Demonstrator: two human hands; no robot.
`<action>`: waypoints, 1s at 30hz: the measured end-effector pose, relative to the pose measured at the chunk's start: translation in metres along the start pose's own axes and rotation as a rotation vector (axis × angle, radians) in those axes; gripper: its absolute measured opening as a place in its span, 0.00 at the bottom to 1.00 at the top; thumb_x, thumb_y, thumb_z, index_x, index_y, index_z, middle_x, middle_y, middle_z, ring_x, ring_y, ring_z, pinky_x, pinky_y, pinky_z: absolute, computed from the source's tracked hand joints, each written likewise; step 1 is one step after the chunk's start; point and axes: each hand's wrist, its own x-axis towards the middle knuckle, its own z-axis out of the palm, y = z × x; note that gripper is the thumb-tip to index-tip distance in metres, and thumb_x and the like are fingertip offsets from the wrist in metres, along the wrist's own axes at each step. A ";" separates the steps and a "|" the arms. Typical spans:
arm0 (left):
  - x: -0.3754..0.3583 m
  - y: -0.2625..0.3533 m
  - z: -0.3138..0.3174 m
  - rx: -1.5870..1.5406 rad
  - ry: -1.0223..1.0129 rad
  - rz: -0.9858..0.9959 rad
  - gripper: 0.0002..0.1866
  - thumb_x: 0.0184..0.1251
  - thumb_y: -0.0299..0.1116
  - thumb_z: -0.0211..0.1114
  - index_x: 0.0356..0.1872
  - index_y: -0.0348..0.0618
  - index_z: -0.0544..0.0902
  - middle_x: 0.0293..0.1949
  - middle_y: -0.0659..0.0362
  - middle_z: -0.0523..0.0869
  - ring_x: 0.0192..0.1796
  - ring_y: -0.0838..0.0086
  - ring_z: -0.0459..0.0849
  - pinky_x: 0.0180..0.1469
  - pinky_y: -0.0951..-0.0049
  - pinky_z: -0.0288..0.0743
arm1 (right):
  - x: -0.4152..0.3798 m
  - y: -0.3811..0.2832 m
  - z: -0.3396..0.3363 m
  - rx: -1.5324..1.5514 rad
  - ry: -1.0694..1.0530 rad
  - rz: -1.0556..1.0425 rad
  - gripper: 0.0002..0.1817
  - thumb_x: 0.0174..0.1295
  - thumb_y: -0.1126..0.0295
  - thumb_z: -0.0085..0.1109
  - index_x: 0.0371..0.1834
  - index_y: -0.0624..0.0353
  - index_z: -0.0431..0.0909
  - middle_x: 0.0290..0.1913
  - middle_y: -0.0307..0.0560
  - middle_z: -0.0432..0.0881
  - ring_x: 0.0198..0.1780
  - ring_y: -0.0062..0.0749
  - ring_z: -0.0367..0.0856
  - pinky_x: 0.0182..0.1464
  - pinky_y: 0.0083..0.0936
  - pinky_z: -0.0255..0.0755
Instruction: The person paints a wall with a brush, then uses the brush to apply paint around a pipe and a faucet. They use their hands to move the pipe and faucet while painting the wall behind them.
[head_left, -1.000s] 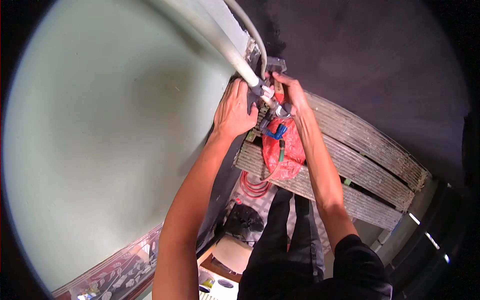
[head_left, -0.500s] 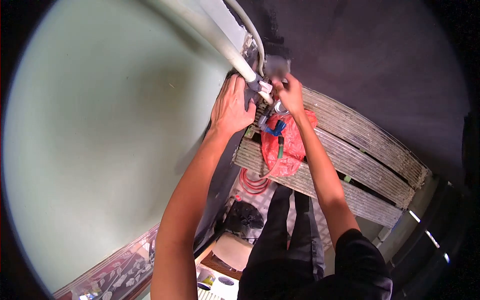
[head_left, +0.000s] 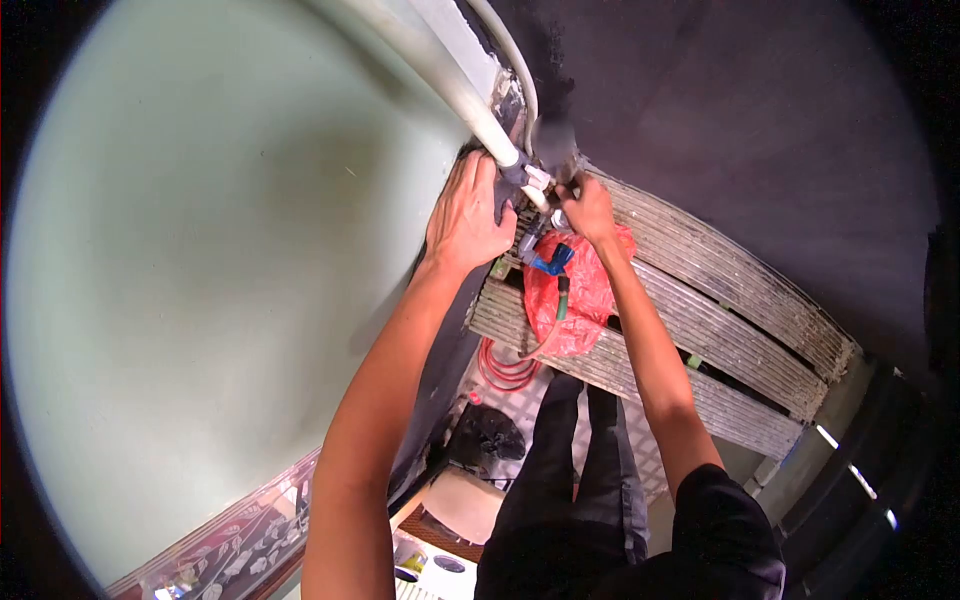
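My left hand (head_left: 470,215) is against the edge of the pale green wall (head_left: 250,230), its fingers wrapped round something dark beside the white pipe (head_left: 478,115). My right hand (head_left: 586,207) is just right of the pipe's lower end, with thumb and fingers bent together; what they hold, if anything, is too small to make out. Below the hands, a blue valve (head_left: 556,259) joins a grey fitting and a green hose end (head_left: 563,300). These lie over a red plastic bag (head_left: 595,290) on the ridged slatted bench (head_left: 700,290).
A thinner hose (head_left: 512,50) runs along the dark wall (head_left: 720,120) above. Under the bench, a coiled red hose (head_left: 505,368) and a black bag (head_left: 488,432) lie on the patterned floor. A stool seat (head_left: 465,507) stands near my legs.
My right hand has moved down and slightly right, closer to the bench. The view has shifted slightly, while my left hand keeps its place by the pipe.
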 end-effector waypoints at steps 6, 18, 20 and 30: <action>0.001 -0.001 0.000 -0.019 -0.015 0.012 0.25 0.56 0.29 0.66 0.54 0.34 0.70 0.55 0.41 0.75 0.61 0.45 0.75 0.67 0.52 0.71 | 0.033 -0.004 0.024 -0.108 0.025 0.109 0.23 0.55 0.59 0.64 0.39 0.75 0.82 0.43 0.77 0.84 0.53 0.66 0.83 0.61 0.50 0.73; 0.001 -0.001 0.000 -0.017 -0.022 0.007 0.25 0.55 0.29 0.67 0.55 0.34 0.70 0.54 0.42 0.75 0.60 0.45 0.76 0.67 0.53 0.71 | 0.007 0.017 0.016 -0.244 0.101 -0.218 0.23 0.56 0.63 0.60 0.50 0.69 0.78 0.43 0.71 0.84 0.49 0.67 0.81 0.55 0.54 0.74; 0.001 -0.001 0.001 -0.014 0.004 0.019 0.25 0.55 0.28 0.67 0.54 0.34 0.70 0.53 0.42 0.75 0.60 0.45 0.76 0.66 0.52 0.72 | 0.026 0.032 0.023 -0.324 0.045 -0.230 0.25 0.57 0.61 0.61 0.52 0.69 0.75 0.44 0.69 0.84 0.52 0.66 0.81 0.59 0.53 0.74; 0.000 -0.001 0.000 -0.005 0.009 0.027 0.25 0.55 0.28 0.67 0.54 0.35 0.70 0.54 0.42 0.75 0.61 0.46 0.76 0.66 0.52 0.72 | 0.002 0.027 0.035 -0.218 0.193 -0.178 0.17 0.52 0.65 0.65 0.35 0.70 0.76 0.34 0.70 0.83 0.40 0.68 0.82 0.50 0.56 0.75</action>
